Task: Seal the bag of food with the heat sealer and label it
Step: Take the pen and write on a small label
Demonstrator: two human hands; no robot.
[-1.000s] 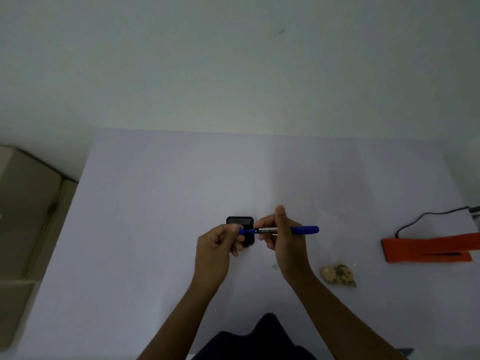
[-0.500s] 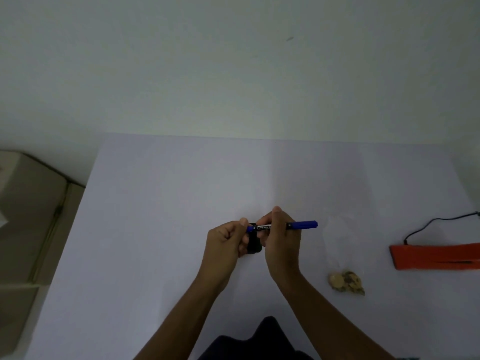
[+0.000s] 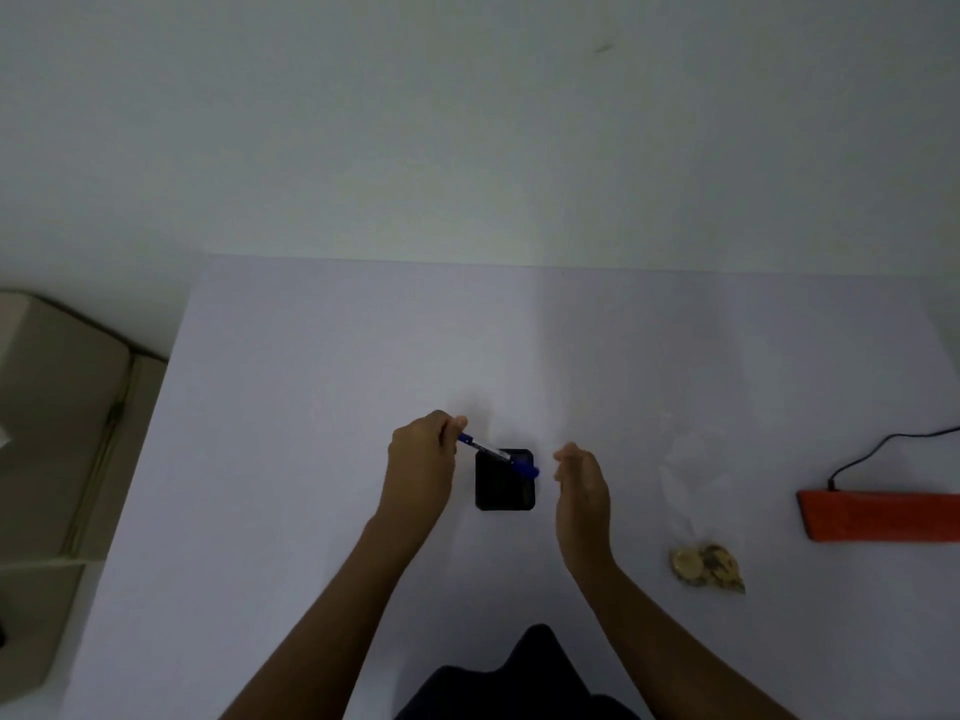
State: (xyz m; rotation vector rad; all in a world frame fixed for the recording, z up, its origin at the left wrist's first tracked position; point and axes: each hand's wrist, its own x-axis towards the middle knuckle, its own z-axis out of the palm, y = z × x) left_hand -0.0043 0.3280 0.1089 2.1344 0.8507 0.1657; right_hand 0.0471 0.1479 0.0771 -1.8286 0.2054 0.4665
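My left hand (image 3: 422,462) pinches one end of a blue marker (image 3: 498,454), which slants down to the right over a black square holder (image 3: 505,485) on the white table (image 3: 322,407). My right hand (image 3: 582,483) hovers just right of the holder, fingers loosely apart and holding nothing. A clear plastic bag (image 3: 693,475) with brown food (image 3: 707,568) at its lower end lies flat to the right. The orange heat sealer (image 3: 878,516) lies at the right edge with its black cable (image 3: 883,446) running off the frame.
A pale wall rises behind the table's far edge. A beige cabinet or box (image 3: 57,418) stands beyond the table's left edge. My dark clothing (image 3: 519,678) shows at the bottom between my arms.
Both hands held the marker together over the holder. Now my right hand has let go and drawn right, while my left hand keeps the marker and has moved left, uncovering the holder.
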